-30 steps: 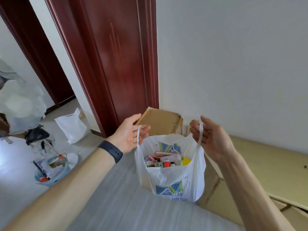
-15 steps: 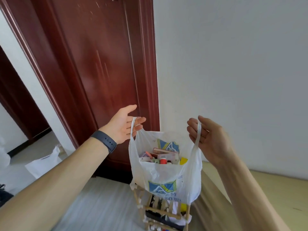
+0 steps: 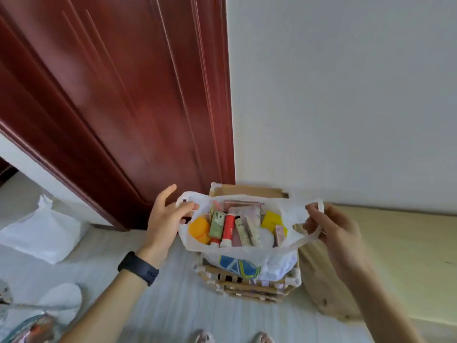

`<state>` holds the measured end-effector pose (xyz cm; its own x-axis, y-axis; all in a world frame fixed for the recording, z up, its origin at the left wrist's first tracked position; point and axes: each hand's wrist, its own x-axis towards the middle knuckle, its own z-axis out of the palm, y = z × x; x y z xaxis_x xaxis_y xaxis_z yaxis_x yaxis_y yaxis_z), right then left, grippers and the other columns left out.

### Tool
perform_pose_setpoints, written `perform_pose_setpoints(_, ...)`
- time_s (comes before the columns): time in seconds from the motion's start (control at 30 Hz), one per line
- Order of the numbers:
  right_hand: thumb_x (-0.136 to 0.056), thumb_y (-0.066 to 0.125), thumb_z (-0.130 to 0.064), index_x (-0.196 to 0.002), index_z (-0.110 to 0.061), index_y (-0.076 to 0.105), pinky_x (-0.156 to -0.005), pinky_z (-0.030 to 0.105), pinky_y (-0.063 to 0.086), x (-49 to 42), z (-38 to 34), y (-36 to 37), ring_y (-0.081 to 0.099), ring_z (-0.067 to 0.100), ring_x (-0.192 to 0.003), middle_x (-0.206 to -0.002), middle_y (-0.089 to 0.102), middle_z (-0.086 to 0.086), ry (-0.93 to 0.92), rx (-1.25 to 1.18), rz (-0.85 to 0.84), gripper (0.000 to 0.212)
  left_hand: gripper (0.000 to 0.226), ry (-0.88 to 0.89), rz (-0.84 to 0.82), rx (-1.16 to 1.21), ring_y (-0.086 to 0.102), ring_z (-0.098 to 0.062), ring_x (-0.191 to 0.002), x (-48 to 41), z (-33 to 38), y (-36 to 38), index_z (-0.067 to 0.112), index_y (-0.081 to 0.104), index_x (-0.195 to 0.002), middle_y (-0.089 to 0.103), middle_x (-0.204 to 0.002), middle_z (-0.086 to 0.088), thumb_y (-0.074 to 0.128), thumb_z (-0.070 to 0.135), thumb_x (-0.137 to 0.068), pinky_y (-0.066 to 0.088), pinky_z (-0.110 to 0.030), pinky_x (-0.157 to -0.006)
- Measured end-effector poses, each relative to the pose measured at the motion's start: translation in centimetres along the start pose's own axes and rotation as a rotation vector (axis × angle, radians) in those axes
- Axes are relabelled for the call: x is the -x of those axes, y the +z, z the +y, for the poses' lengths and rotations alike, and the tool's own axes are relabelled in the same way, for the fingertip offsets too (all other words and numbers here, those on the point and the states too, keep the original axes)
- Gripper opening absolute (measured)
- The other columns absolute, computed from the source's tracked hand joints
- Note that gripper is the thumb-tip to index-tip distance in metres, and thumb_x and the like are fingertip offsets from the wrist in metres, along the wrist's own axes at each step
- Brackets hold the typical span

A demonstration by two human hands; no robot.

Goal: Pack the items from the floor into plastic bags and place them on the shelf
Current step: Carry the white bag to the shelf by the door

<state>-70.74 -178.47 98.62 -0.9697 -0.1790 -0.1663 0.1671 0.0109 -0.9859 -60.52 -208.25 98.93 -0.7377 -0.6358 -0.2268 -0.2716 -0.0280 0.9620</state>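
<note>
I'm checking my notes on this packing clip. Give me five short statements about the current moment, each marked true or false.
1. The plastic bag sits on top of the wooden shelf. True.
2. Only one hand holds a bag handle. False: the left hand and the right hand each hold one.
3. The bag is empty. False: it holds tubes and small boxes, among them a red tube.
4. A black wristband is on the left wrist. True.
5. The door is white. False: it is dark red.
</note>
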Motion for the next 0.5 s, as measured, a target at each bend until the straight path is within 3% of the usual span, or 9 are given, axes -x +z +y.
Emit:
perform_pose_setpoints(0.07, -0.092, 0.067, -0.015, -0.1, -0.015, 0.068, -0.076, 0.026, 0.051, 0.7, 1.1, 0.8, 0.066, 0.005, -0.077, -0.086, 0.07, -0.004, -0.065, 0.092, 0.072, 0.008, 0.078, 0.08, 0.044, -0.07, 0.055, 0.014, -0.104, -0.6, -2.7, -0.2, 0.025, 0.035, -0.148, 0.06, -0.117, 0.026, 0.077, 0.025, -0.083, 0.043, -0.024, -0.094)
perform_pose_setpoints(0.1, -0.09, 0.071, -0.018, -0.111, -0.018, 0.064, -0.076, 0.018, 0.05, 1.2, 1.9, 1.2, 0.066, -0.002, -0.085, -0.099, 0.07, -0.009, -0.08, 0.118, 0.113, 0.021, 0.091, 0.109, 0.043, -0.102, 0.047, 0.016, -0.113, -1.0, -4.0, -0.4, 0.027, 0.028, -0.151, 0.05, -0.124, 0.033, 0.081, 0.033, -0.077, 0.039, -0.027, -0.101)
perform_pose_setpoints(0.2, -0.071, 0.078, -0.048, -0.144, -0.028, 0.037, -0.085, 0.012, 0.047, 2.7, 4.6, 2.7, 0.053, -0.015, -0.112, -0.131, 0.05, -0.025, -0.11, 0.211, 0.151, 0.086, 0.126, 0.152, -0.108, -0.224, 0.02, -0.002, -0.141, -2.3, -7.0, -1.5, 0.041, 0.002, -0.153, 0.021, -0.151, 0.021, 0.079, 0.064, -0.057, 0.023, -0.036, -0.114)
perform_pose_setpoints(0.27, -0.064, 0.077, -0.058, -0.154, -0.035, 0.016, -0.097, 0.016, 0.045, 2.7, 6.5, 3.6, 0.043, -0.013, -0.126, -0.144, 0.037, -0.02, -0.06, 0.297, 0.112, 0.112, 0.132, 0.201, -0.233, -0.341, 0.009, -0.005, -0.146, -3.9, -8.0, -2.0, 0.044, -0.004, -0.152, 0.009, -0.158, 0.019, 0.075, 0.075, -0.052, 0.016, -0.043, -0.117)
perform_pose_setpoints(0.33, -0.067, 0.081, -0.062, -0.155, -0.04, 0.007, -0.114, 0.041, 0.035, 1.6, 8.5, 4.0, 0.028, 0.006, -0.145, -0.158, 0.024, -0.01, -0.039, 0.406, 0.11, 0.117, 0.128, 0.303, -0.325, -0.424, 0.006, -0.007, -0.147, -5.3, -8.0, -1.8, 0.05, -0.006, -0.149, 0.004, -0.161, 0.018, 0.068, 0.084, -0.051, 0.013, -0.045, -0.118)
perform_pose_setpoints(0.37, -0.067, 0.082, -0.063, -0.155, -0.039, 0.008, -0.117, 0.048, 0.029, 0.8, 9.0, 4.2, 0.022, 0.012, -0.148, -0.161, 0.02, -0.008, -0.025, 0.434, 0.117, 0.117, 0.121, 0.371, -0.361, -0.482, 0.006, -0.009, -0.148, -5.9, -7.7, -1.5, 0.055, -0.007, -0.147, 0.002, -0.162, 0.016, 0.063, 0.086, -0.053, 0.011, -0.043, -0.117)
perform_pose_setpoints(0.43, -0.068, 0.08, -0.066, -0.156, -0.037, 0.011, -0.119, 0.051, 0.025, -1.3, 9.2, 4.8, 0.019, 0.016, -0.15, -0.163, 0.019, -0.005, -0.036, 0.487, 0.127, 0.116, 0.1, 0.531, -0.389, -0.651, 0.007, -0.015, -0.148, -7.4, -7.5, -0.4, 0.059, -0.003, -0.146, 0.0, -0.164, 0.004, 0.05, 0.086, -0.065, 0.01, -0.038, -0.114)
perform_pose_setpoints(0.5, -0.071, 0.07, -0.071, -0.158, -0.032, 0.004, -0.122, 0.047, 0.015, -3.1, 8.6, 5.9, 0.004, 0.013, -0.153, -0.166, 0.005, -0.005, -0.103, 0.578, 0.136, 0.116, 0.068, 0.714, -0.386, -0.732, 0.015, -0.019, -0.147, -8.5, -7.4, 1.3, 0.053, 0.02, -0.148, 0.011, -0.163, -0.004, 0.038, 0.074, -0.085, 0.013, -0.034, -0.112)
